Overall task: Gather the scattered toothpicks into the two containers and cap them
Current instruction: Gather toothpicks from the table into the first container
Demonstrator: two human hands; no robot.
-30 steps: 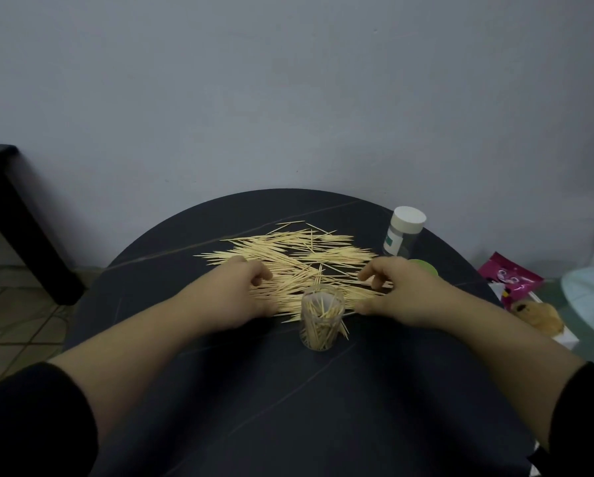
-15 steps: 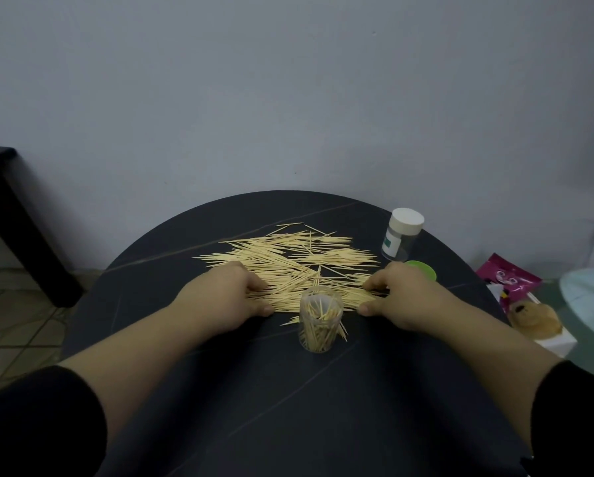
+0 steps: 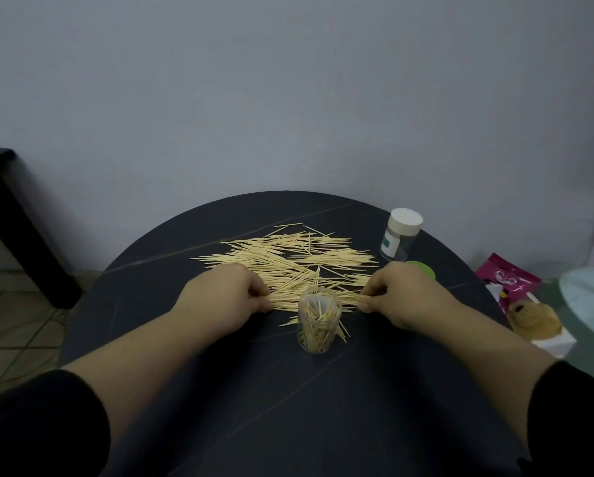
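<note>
Loose pile of toothpicks [image 3: 288, 266] on dark round worktop [image 3: 288, 407], at 12 o'clock from the open container [image 3: 319, 321]. That container is upright and part-filled. Curled fingers of left hand [image 3: 226, 297] pinch the pile's near edge at 10 o'clock from that container. At 2 o'clock, right hand [image 3: 402, 297] pinches the same edge. The capped container [image 3: 400, 239] is at the worktop's 2 o'clock rim, with the green lid [image 3: 423, 268] at 6 o'clock from it.

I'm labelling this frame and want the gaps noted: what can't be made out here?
Head view only:
- green lid: mostly hidden behind the right hand.
- white-capped container: label too small to read, contents unclear.
- toothpicks: how many the left hand pinches, covered by its fingers.
</note>
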